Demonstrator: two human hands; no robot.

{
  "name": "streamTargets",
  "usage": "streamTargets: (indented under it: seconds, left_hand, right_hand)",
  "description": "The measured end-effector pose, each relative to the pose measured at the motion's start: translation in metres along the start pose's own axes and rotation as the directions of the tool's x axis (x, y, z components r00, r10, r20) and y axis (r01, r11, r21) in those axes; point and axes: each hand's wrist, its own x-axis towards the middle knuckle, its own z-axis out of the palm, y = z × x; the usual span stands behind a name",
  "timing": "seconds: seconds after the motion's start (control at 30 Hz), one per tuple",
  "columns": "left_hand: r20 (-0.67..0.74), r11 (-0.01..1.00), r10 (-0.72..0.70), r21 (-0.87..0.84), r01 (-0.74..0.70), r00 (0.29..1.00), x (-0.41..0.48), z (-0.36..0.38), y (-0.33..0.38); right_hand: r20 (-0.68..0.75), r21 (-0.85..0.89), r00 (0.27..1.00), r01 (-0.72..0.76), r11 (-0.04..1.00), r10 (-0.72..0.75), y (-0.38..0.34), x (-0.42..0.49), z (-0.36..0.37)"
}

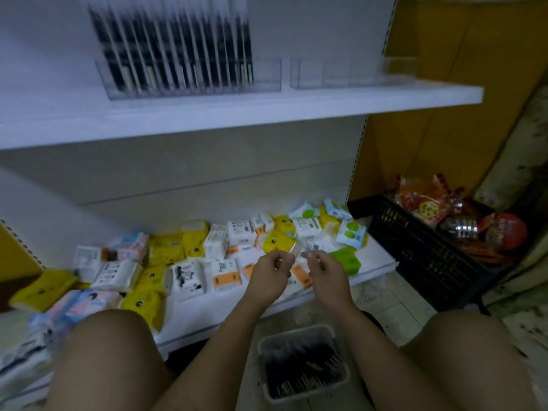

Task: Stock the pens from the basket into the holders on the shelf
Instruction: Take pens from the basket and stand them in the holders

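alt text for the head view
Both hands, left hand and right hand, hold a small clear item above a basket of pens. On the shelf above, one pen holder is full, another empty.

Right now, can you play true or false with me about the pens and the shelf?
1. The left holder on the upper shelf has dark pens in it. True.
2. The right holder is packed full. False: it looks empty.
3. The basket of pens sits on the floor between the knees. True.
4. The left hand is reaching into the basket. False: both it and the right hand are up together above the lower shelf.
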Motion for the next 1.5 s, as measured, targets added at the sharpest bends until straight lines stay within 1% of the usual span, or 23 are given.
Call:
streamTargets:
  seconds: [0.1, 0.17, 0.27, 0.33, 0.4, 0.5, 0.6, 0.7, 0.77, 0.83, 0.97, 1.1, 1.23, 1.4, 1.5]
  left_hand:
    - [-0.038, 0.992, 0.114, -0.053, -0.116, 0.993, 0.005, -0.017, 0.035]
    - [-0.077, 0.984, 0.153, -0.078, -0.159, 0.985, 0.010, -0.029, 0.061]
    - [-0.166, 0.966, 0.198, -0.135, -0.222, 0.966, 0.014, -0.047, 0.104]
    - [-0.234, 0.947, 0.235, -0.164, -0.277, 0.943, 0.016, -0.059, 0.132]
    - [-0.281, 0.927, 0.267, -0.186, -0.325, 0.922, 0.019, -0.072, 0.157]
    - [-0.296, 0.917, 0.332, -0.120, -0.380, 0.896, 0.024, -0.095, 0.190]
    - [-0.281, 0.910, 0.388, -0.036, -0.414, 0.878, 0.030, -0.116, 0.217]
    - [-0.252, 0.897, 0.424, -0.019, -0.443, 0.870, 0.037, -0.134, 0.239]
    - [-0.239, 0.880, 0.462, 0.005, -0.474, 0.854, 0.041, -0.145, 0.251]
    - [-0.220, 0.855, 0.509, 0.015, -0.518, 0.833, 0.045, -0.153, 0.262]
    - [-0.234, 0.837, 0.539, 0.037, -0.547, 0.809, 0.056, -0.169, 0.281]
    - [-0.267, 0.831, 0.551, 0.095, -0.547, 0.791, 0.073, -0.188, 0.297]
    - [-0.318, 0.830, 0.557, 0.187, -0.526, 0.767, 0.094, -0.207, 0.313]
    - [-0.374, 0.809, 0.588, 0.253, -0.530, 0.718, 0.122, -0.224, 0.327]
    - [-0.374, 0.789, 0.614, 0.304, -0.534, 0.695, 0.136, -0.231, 0.332]
  right_hand:
    - [-0.071, 0.062, 0.995, 0.080, 0.995, -0.076, -0.039, 0.009, -0.016]
    - [-0.105, 0.136, 0.989, 0.117, 0.984, -0.103, -0.063, 0.017, -0.025]
    - [-0.109, 0.289, 0.988, 0.139, 0.947, -0.112, -0.099, 0.027, -0.040]
    - [-0.114, 0.317, 0.979, 0.196, 0.928, -0.168, -0.123, 0.031, -0.049]
    - [-0.149, 0.256, 0.957, 0.279, 0.926, -0.248, -0.146, 0.038, -0.056]
    - [-0.172, 0.197, 0.930, 0.355, 0.914, -0.325, -0.180, 0.050, -0.067]
    - [-0.152, 0.210, 0.905, 0.423, 0.881, -0.398, -0.211, 0.060, -0.077]
    - [-0.152, 0.163, 0.864, 0.501, 0.850, -0.480, -0.238, 0.072, -0.084]
    - [-0.149, 0.133, 0.857, 0.511, 0.849, -0.493, -0.255, 0.080, -0.087]
    - [-0.115, 0.132, 0.844, 0.536, 0.834, -0.524, -0.270, 0.085, -0.089]
    - [-0.079, 0.105, 0.779, 0.628, 0.771, -0.623, -0.288, 0.101, -0.093]
    - [-0.061, 0.065, 0.755, 0.656, 0.752, -0.653, -0.305, 0.124, -0.094]
    - [-0.110, 0.065, 0.722, 0.691, 0.720, -0.683, -0.325, 0.151, -0.091]
    - [-0.078, 0.100, 0.746, 0.666, 0.739, -0.662, -0.345, 0.186, -0.078]
    - [-0.108, 0.101, 0.730, 0.683, 0.723, -0.675, -0.353, 0.201, -0.067]
